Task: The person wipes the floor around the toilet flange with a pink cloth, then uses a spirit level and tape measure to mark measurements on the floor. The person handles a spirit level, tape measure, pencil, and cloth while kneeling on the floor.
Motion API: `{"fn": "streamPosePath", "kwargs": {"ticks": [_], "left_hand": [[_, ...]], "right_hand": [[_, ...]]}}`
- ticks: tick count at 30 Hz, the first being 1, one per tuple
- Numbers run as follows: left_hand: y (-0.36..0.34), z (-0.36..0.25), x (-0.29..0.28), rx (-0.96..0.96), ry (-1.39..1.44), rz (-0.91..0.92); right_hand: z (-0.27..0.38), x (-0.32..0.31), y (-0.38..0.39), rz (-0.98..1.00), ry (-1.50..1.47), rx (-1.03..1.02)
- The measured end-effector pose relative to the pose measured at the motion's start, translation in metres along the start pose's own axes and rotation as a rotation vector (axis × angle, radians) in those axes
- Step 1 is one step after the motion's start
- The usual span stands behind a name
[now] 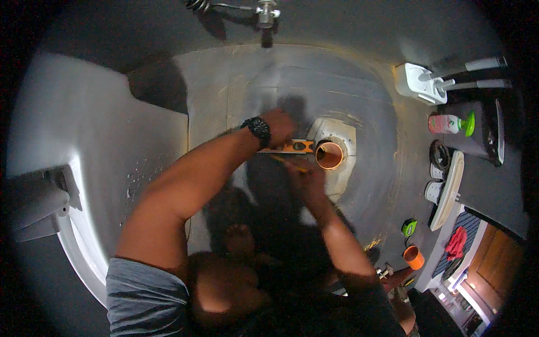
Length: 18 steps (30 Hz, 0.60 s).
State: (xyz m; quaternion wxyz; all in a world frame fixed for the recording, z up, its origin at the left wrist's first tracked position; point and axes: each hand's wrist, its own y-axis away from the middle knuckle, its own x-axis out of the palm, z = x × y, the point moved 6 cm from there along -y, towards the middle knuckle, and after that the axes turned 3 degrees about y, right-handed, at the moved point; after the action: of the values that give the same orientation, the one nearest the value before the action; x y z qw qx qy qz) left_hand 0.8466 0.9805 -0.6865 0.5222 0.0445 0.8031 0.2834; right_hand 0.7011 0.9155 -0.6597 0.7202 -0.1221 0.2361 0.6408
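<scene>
The left hand holds a straight, pale-edged orange spirit level, its end just beside the pipe; the right hand pinches a thin yellow stick, perhaps a pencil.

under the fingers of the left hand lies the spirit level; in the fingers of the right hand is a thin stick. right of these fingers is the pipe; farther right, the tape measure.
</scene>
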Motion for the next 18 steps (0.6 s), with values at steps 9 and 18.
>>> {"fn": "streamPosePath", "kwargs": {"ticks": [9, 18], "left_hand": [[0.005, -0.005, -0.005, 0.044, -0.081, -0.010], [0.011, -0.002, -0.009, 0.123, 0.063, -0.232]], "right_hand": [[-0.039, -0.051, 0.019, -0.167, -0.371, 0.279], [0.021, 0.028, 0.007, -0.021, 0.115, -0.024]]}}
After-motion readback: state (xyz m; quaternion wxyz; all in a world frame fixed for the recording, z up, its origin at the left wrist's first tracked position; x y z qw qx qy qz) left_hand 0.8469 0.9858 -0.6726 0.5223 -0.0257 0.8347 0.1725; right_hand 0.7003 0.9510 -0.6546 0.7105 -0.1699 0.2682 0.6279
